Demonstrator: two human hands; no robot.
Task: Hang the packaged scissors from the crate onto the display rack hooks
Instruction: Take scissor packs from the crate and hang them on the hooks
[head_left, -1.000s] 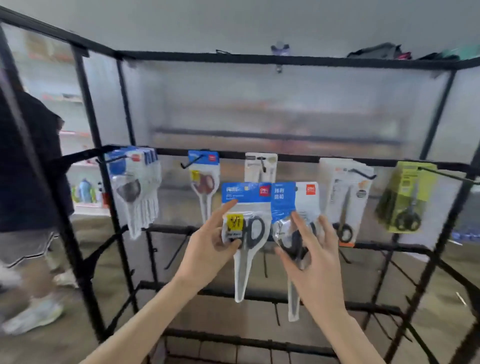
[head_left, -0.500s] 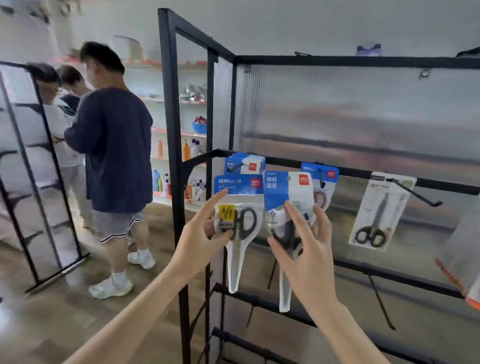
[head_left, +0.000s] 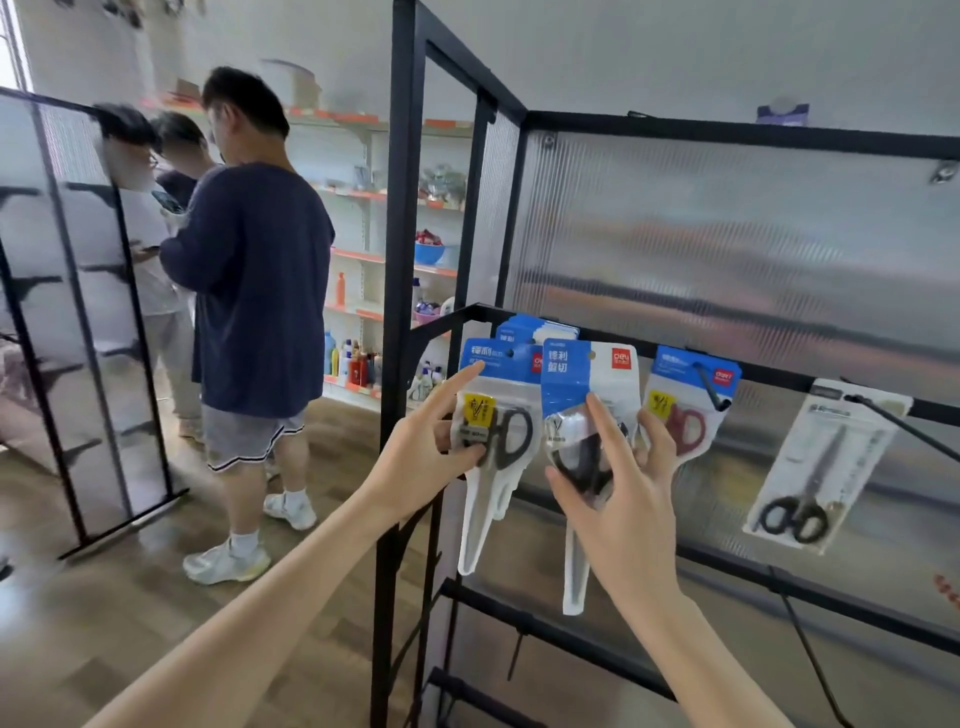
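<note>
The left hand (head_left: 426, 457) pinched one packaged pair of black-handled scissors (head_left: 493, 441), thumb on the front of the pack and forefinger stretched up its left edge. The right hand (head_left: 618, 499) clamped a second pack of black-handled scissors (head_left: 582, 415), thumb and fingers closed across its handle part. The two packs hung side by side, their edges touching or nearly so, blades pointing down below both grips.

Directly behind and above the held packs ran the black rail of the display rack (head_left: 727, 130), backed by a ribbed translucent panel (head_left: 727, 249). Behind the left-hand pack a stack of blue-topped packs (head_left: 535, 330) already hung; how many was not countable. Just right of the right hand's fingers hung one pack of red-handled scissors (head_left: 685, 410) on a black hook (head_left: 709, 387). Further right, well apart from the grip, one grey pack with black-handled scissors (head_left: 815, 467) hung tilted on another hook. A black upright post (head_left: 400, 312) stood just left of the left hand.

Far left of both hands, three people (head_left: 249, 270) stood on the wooden floor (head_left: 104, 597) before shelves of bottles (head_left: 358, 358).
</note>
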